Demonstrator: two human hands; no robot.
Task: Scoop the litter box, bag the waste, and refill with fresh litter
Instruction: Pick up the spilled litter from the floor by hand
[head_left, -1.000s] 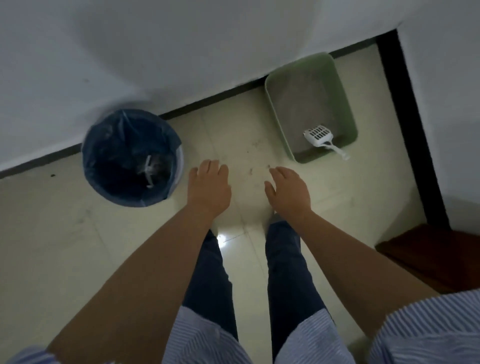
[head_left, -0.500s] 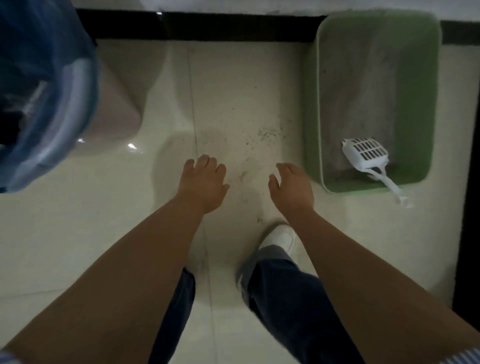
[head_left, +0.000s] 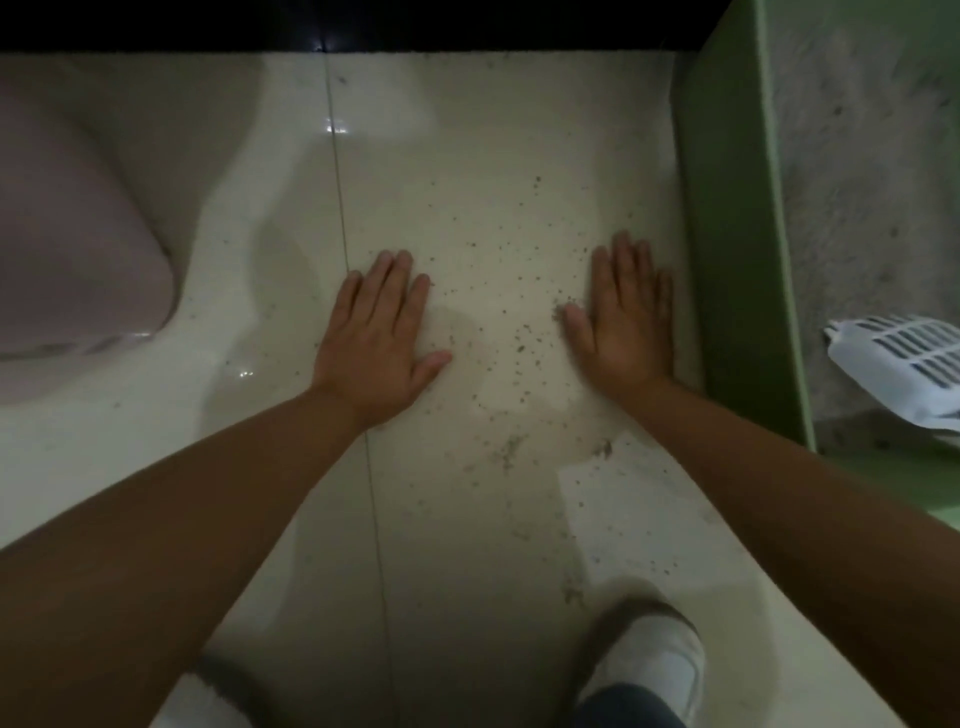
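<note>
White canvas, the toe of a shoe (head_left: 649, 670), sits nearest at the bottom edge on the pale glossy tiled floor (head_left: 457, 571). Both bare forearms reach forward from there. The left hand (head_left: 376, 343) lies palm down, fingers straight and held together, thumb a little out; it seems to rest flat on the tile, though the dim view leaves actual contact unsure. The right hand (head_left: 626, 317) is palm down too, fingers straight and slightly spread, holding nothing, its outer edge just beside the wall of the green litter box (head_left: 732, 234). Between the two hands grey litter grains (head_left: 511, 332) are scattered over the floor. The litter box stands at the right edge, and it holds a bed of grey litter (head_left: 862, 182) with a white slotted scoop (head_left: 904, 364) lying on it at the near end. No writing can be read anywhere. At the far left a pale pinkish rounded object (head_left: 67, 249) stands on the floor, and a black skirting strip (head_left: 337, 23) runs along the top.
</note>
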